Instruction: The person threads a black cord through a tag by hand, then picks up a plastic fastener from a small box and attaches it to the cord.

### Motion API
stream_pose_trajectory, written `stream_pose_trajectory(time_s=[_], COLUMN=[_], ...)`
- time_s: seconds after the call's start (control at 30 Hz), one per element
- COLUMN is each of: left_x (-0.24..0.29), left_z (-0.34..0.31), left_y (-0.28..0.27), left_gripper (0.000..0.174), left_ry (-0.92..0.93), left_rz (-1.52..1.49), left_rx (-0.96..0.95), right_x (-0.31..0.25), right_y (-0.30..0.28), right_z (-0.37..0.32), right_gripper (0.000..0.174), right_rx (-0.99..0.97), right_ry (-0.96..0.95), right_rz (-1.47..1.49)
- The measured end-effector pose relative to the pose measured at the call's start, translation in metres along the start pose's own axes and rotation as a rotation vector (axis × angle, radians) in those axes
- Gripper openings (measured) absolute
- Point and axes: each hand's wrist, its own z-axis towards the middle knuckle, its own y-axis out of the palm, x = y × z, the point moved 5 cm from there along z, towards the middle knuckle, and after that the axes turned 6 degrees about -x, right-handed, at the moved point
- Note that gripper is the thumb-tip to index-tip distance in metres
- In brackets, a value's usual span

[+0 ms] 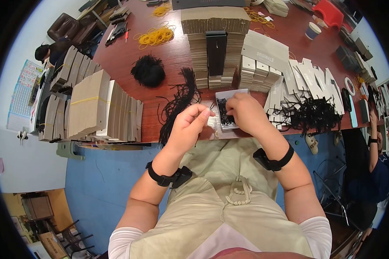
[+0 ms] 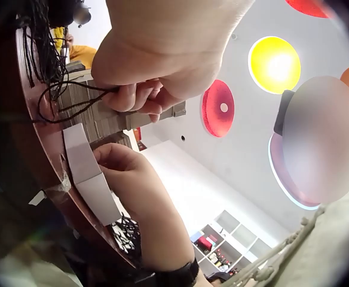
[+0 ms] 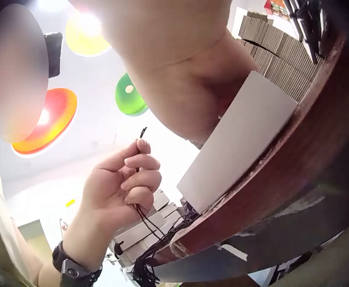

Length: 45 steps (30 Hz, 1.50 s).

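My left hand (image 1: 186, 126) pinches a thin black cord between thumb and fingertips. In the left wrist view the doubled cord (image 2: 56, 121) loops out beyond the fingers, and in the right wrist view a short end sticks up above the thumb. My right hand (image 1: 249, 114) reaches down into a small white box (image 3: 240, 139) at the table's front edge. Small black pieces (image 1: 224, 115) fill the box. The right fingertips are hidden inside it, so I cannot tell whether they hold a piece. A bundle of black cords (image 1: 177, 108) lies left of my left hand.
Tall stacks of grey card pieces (image 1: 193, 47) stand behind the box. Right of it lie printed tags (image 1: 304, 77) with black cords (image 1: 311, 114). Banded card stacks (image 1: 88, 103) stand left. Further back are a black cord ball (image 1: 148, 71), yellow rubber bands (image 1: 155, 36) and a paper cup (image 1: 313, 31).
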Motion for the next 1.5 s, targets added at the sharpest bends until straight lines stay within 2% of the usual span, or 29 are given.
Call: stream_pose_trajectory(time_s=[0.17, 0.37, 0.47, 0.57, 0.77, 0.87, 0.97, 1.07, 1.17, 1.27, 1.37, 1.5], left_x=[0.001, -0.001, 0.001, -0.002, 0.001, 0.002, 0.003, 0.005, 0.001, 0.002, 0.001, 0.006], left_z=[0.000, -0.003, 0.000, 0.001, 0.000, 0.000, -0.003, -0.002, -0.001, 0.001, 0.001, 0.001], left_y=[0.002, 0.000, 0.002, 0.002, 0.008, 0.008, 0.008, 0.008, 0.004, 0.008, 0.008, 0.008], left_gripper=[0.017, 0.017, 0.016, 0.015, 0.015, 0.015, 0.015, 0.014, 0.014, 0.013, 0.013, 0.012], left_ry=[-0.039, -0.055, 0.002, 0.011, 0.008, 0.029, -0.045, 0.030, 0.060, 0.157, 0.117, 0.148], left_rz=[-0.060, -0.056, 0.022, 0.107, 0.122, 0.167, 0.078, 0.152, 0.239, 0.294, 0.289, 0.303], left_rx=[-0.006, -0.011, 0.020, 0.021, 0.029, 0.038, 0.031, 0.051, 0.065, 0.072, 0.084, 0.083], right_x=[-0.002, 0.008, 0.016, 0.019, 0.002, -0.005, 0.001, -0.008, -0.012, -0.021, -0.021, -0.022], right_y=[0.006, -0.014, -0.022, -0.015, -0.007, -0.016, -0.017, -0.017, -0.010, -0.014, -0.014, -0.018], right_z=[0.000, -0.002, -0.005, -0.008, -0.016, -0.014, -0.013, -0.013, -0.014, -0.014, -0.016, -0.016], right_gripper=[0.008, 0.003, 0.001, 0.007, 0.008, 0.007, 0.008, 0.008, 0.007, 0.005, 0.006, 0.009], right_rx=[-0.091, 0.108, 0.046, -0.134, -0.261, -0.142, -0.062, -0.137, -0.165, -0.118, -0.120, -0.072], right_ry=[-0.016, -0.023, 0.192, 0.308, 0.362, 0.289, 0.162, 0.206, 0.162, 0.103, 0.104, 0.152], right_rz=[-0.014, 0.093, 0.584, 1.209, 1.696, 1.734, 1.682, 1.539, 1.598, 1.611, 1.467, 1.445])
